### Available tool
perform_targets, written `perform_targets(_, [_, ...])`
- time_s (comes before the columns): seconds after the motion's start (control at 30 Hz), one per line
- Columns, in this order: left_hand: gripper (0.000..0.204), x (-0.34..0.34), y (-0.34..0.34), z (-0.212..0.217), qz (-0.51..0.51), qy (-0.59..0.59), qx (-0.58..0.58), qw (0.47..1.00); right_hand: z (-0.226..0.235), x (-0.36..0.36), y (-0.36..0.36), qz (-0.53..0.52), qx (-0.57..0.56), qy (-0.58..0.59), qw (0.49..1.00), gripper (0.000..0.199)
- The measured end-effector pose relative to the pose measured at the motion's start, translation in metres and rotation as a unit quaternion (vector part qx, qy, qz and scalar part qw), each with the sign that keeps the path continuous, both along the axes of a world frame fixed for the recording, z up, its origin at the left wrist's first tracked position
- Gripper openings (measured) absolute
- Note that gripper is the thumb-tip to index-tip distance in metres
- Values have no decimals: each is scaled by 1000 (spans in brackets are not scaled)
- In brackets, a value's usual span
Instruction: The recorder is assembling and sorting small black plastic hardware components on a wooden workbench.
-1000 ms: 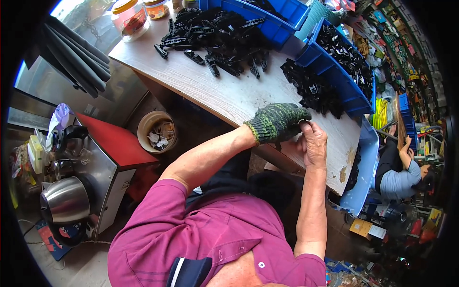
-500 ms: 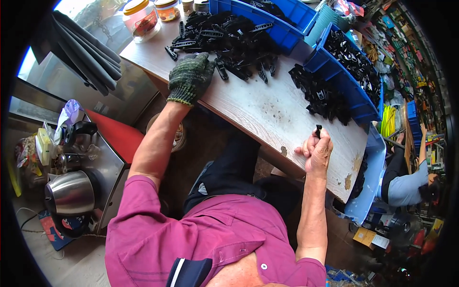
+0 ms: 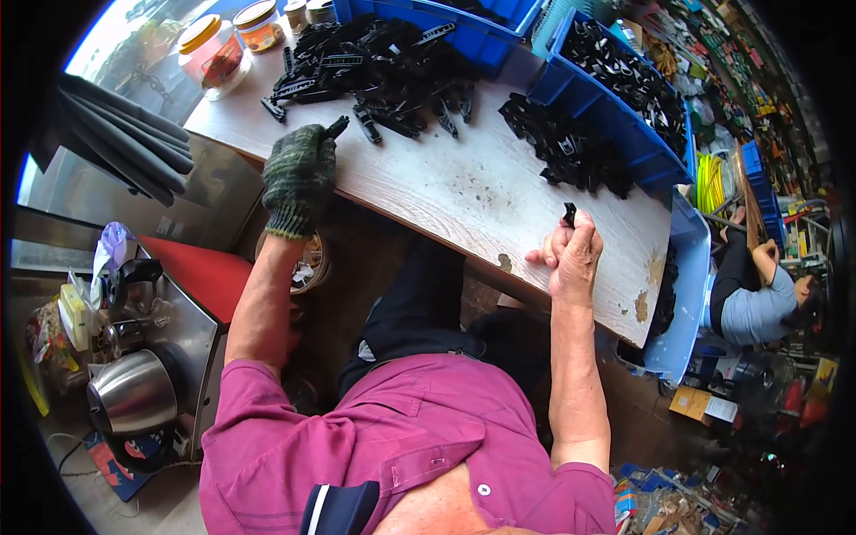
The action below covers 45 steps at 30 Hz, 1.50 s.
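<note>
My left hand [image 3: 300, 174], in a dark green knitted glove, is closed at the table's front left edge. A black plastic part [image 3: 338, 127] pokes out beyond its fingers; the rest of that part is hidden in the glove. My bare right hand [image 3: 573, 254] is raised over the right side of the table, pinching a small black plastic piece [image 3: 570, 213] between thumb and forefinger. Beyond my left hand lies a heap of long black slotted plastic parts [image 3: 357, 67]. A second pile, of smaller black pieces [image 3: 571, 147], lies beyond my right hand.
The worn pale wooden table [image 3: 464, 192] holds lidded jars [image 3: 212, 55] at its far left. Blue bins [image 3: 615, 134] of black parts line the far and right sides. A steel kettle [image 3: 134, 388] stands left. Another person [image 3: 758, 303] sits far right.
My left hand has drawn back from the heap's edge, and a black part now shows at its fingertips. My right hand keeps its pinch. The whole view has shifted somewhat.
</note>
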<state>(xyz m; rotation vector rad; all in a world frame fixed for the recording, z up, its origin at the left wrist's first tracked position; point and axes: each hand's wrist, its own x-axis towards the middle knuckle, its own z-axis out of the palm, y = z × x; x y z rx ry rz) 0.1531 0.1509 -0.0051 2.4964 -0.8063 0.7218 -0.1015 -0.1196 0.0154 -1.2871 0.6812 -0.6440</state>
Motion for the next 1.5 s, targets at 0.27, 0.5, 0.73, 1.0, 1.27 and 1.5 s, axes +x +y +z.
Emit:
perform_targets(0.27, [19, -112, -86, 3, -343, 468, -358, 731, 5, -3, 4, 8, -14, -14, 1000, 34])
perform_targets(0.5, [22, -132, -143, 8, -435, 417, -197, 773, 2, -7, 5, 14, -5, -37, 999, 25])
perform_targets(0.73, [27, -134, -160, -2, -407, 426, -202, 783, -3, -7, 4, 18, -64, -21, 998, 31])
perform_targets(1.0, [32, -186, -187, 2, -324, 440, -296, 784, -6, -10, -3, -41, -192, -16, 980, 24])
perform_targets(1.27, [31, -183, -189, 0, -348, 451, -293, 768, -11, -14, -10, -30, -177, -29, 983, 25])
perform_targets(1.5, [25, -115, -206, -3, -272, 229, -221, 908, 5, -22, -25, -158, 21, 12, 987, 35])
